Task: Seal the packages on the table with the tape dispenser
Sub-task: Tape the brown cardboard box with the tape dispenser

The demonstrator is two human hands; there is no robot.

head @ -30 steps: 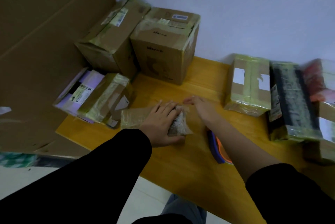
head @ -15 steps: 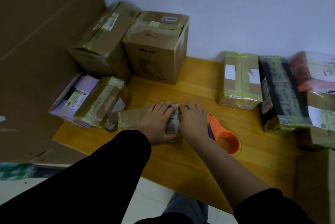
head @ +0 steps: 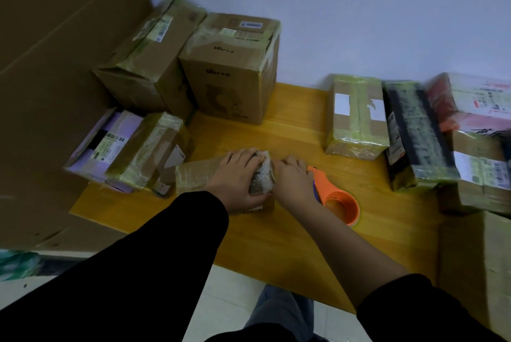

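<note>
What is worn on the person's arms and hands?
Plain black long sleeves. The left sleeve reaches the wrist; the right sleeve leaves the forearm bare. The left hand and right hand wear no gloves, rings or watch.

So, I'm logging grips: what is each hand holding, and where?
Left hand and right hand both grip the small package at its crumpled end; tape dispenser lies unheld.

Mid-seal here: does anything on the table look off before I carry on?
Yes. The tape at the right end of the small package looks bunched and wrinkled, not flat, between the left hand and right hand. The back-left box leans tilted against the upright box.
</note>
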